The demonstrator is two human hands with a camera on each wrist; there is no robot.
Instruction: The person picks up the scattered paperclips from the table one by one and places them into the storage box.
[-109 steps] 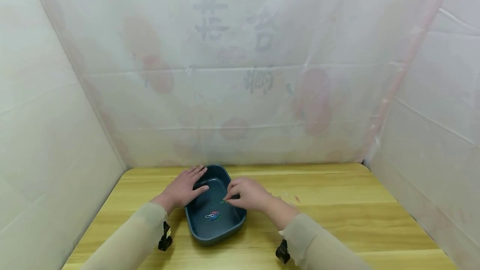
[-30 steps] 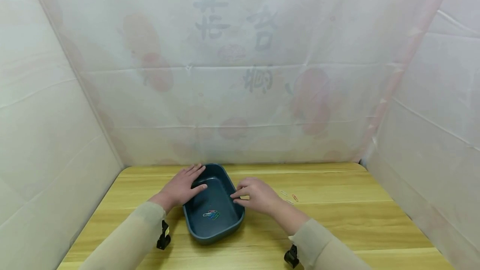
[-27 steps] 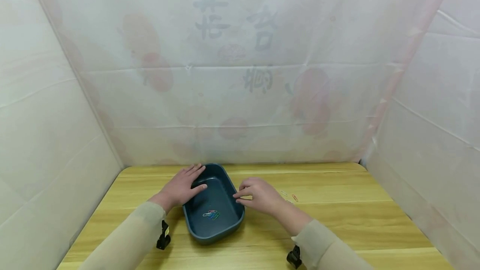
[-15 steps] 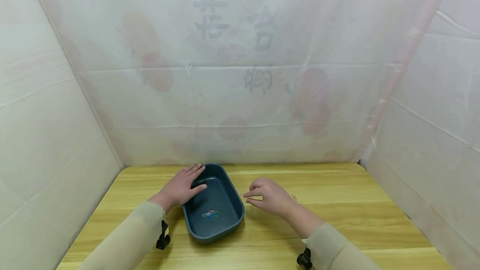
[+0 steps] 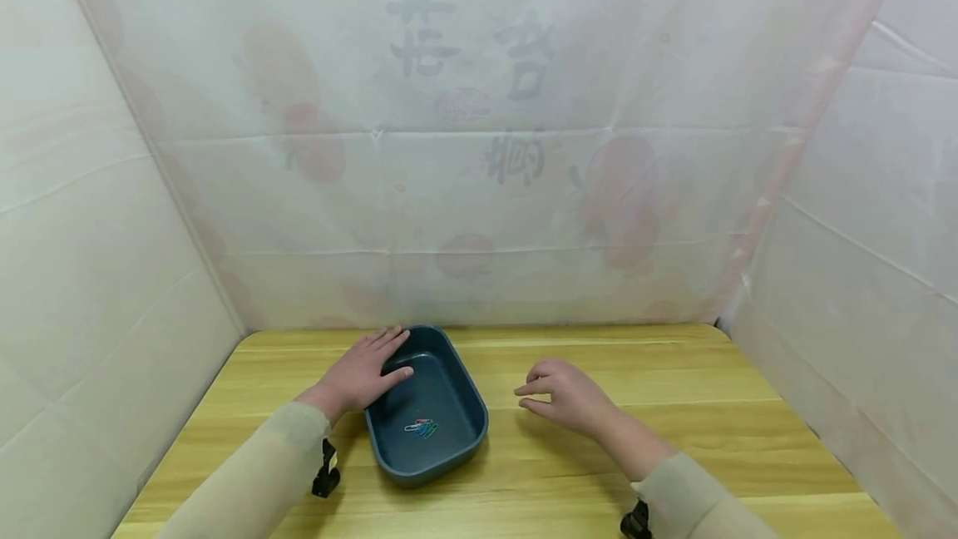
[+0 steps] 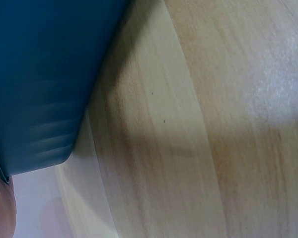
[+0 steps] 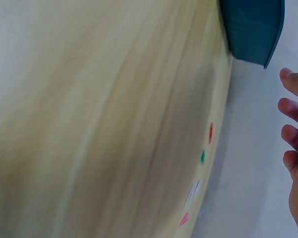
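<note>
A dark blue tray [image 5: 479, 421] sits on the wooden table [image 5: 674, 439], with a small cluster of coloured paper clips [image 5: 422, 428] on its floor. My left hand [image 5: 367, 371] rests flat on the tray's left rim, fingers straight and thumb over the inner edge. My right hand [image 5: 557, 393] hovers over the table to the right of the tray, fingers loosely curled and holding nothing. In the right wrist view, its fingers [image 7: 292, 124] hang above several loose paper clips [image 7: 202, 157] on the table, past the tray [image 7: 253, 29]. The left wrist view shows the tray's outer wall [image 6: 39, 74].
White sheeting [image 5: 479, 148] with faint print walls in the table at the back and both sides. Bare wood lies right of my right hand and in front of the tray. Black wrist-camera mounts sit at both sleeves.
My right hand has drawn away from the tray's right rim and moved rightward over the table, now covering the loose clips in the head view. The left hand and tray have stayed put.
</note>
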